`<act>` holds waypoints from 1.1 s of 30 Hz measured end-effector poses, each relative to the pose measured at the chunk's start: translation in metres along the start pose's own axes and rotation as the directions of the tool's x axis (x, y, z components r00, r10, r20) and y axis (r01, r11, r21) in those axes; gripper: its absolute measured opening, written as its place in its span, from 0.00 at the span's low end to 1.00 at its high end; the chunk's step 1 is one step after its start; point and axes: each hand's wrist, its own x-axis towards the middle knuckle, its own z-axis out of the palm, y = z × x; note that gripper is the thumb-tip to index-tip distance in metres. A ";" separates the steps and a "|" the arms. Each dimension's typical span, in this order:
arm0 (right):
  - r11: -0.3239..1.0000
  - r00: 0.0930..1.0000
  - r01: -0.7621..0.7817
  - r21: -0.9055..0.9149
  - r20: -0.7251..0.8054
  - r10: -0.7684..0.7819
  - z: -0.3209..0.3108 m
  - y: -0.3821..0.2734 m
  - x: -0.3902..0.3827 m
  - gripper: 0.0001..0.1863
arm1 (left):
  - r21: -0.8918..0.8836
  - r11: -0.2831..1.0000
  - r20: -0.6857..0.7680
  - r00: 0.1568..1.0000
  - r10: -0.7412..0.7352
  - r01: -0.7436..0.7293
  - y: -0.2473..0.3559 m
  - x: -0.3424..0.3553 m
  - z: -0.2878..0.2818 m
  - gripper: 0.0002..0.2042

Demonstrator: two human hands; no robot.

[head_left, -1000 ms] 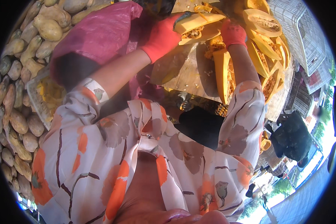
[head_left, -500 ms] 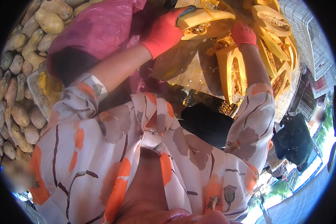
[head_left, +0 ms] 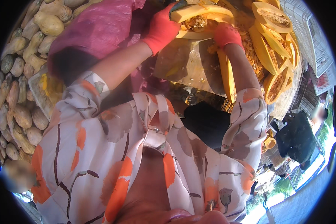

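Note:
Both my hands wear red-pink gloves. At the top middle, my left hand (head_left: 162, 30) is closed around the left end of a split yellow squash (head_left: 201, 12). Stringy pulp and seeds (head_left: 198, 22) show between its two long pale edges. A dark greenish thing (head_left: 178, 5) sticks up by my left fingers; its kind is unclear. My right hand (head_left: 227, 35) is closed at the squash's right end, with the fingertips partly hidden. Below that hand, another cut squash piece (head_left: 226, 74) stands lengthwise, partly covered by my right forearm.
Several halved squashes (head_left: 272, 18) are piled at the right, beside white plastic crates (head_left: 313, 41). A wooden board (head_left: 190, 67) with scattered seeds lies below my hands. Whole squashes (head_left: 22, 115) heap up at the left, next to a pink woven sack (head_left: 95, 31).
My right hand has moved left, onto the split squash's right end. The squash's opening looks wider, showing more pulp. My left hand has shifted slightly left.

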 end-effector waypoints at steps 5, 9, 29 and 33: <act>1.000 0.999 -0.018 0.011 0.047 0.017 -0.025 -0.005 -0.007 0.16 | -0.081 0.982 -0.051 0.984 0.168 -0.172 -0.022 0.008 0.010 0.22; 0.997 0.998 0.069 0.047 -0.015 -0.068 0.013 0.007 0.017 0.14 | -0.293 0.945 0.020 0.989 -0.145 0.145 -0.025 0.013 0.011 0.21; 0.986 0.983 0.030 0.164 -0.185 0.001 -0.009 -0.003 0.017 0.17 | -0.214 0.937 -0.070 0.961 0.267 -0.276 0.021 0.028 0.012 0.16; 0.966 0.950 0.117 0.230 -0.310 -0.041 -0.011 -0.002 0.026 0.17 | -0.111 0.941 -0.101 0.945 0.310 -0.320 0.027 0.042 0.017 0.15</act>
